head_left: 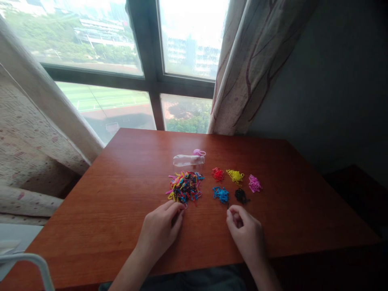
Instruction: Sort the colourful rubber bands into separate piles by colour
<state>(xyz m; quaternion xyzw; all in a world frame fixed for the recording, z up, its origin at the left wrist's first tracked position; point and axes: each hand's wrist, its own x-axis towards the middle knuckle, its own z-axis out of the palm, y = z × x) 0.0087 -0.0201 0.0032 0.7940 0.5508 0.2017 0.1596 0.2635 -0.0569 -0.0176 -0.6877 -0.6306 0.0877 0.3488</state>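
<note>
A mixed pile of small coloured plastic loops, which look like stitch markers (pixel 185 186), lies on the wooden table. At its near edge my left hand (pixel 163 224) is closed in a pinch, with a pink stitch marker (pixel 185 205) at the fingertips. My right hand (pixel 246 230) pinches a small black stitch marker (pixel 228 205), just below the sorted heaps. Those are a red heap (pixel 218 174), a yellow heap (pixel 235 176), a pink heap (pixel 255 183), a blue heap (pixel 221 195) and a black heap (pixel 241 196).
Behind the mixed pile a clear bottle (pixel 188 160) lies on its side, a pink looped cap (pixel 199 152) beside it. The table (pixel 121 182) reaches to a window with curtains (pixel 236 81) on both sides. A pale curved rail (pixel 33 258) stands at the lower left.
</note>
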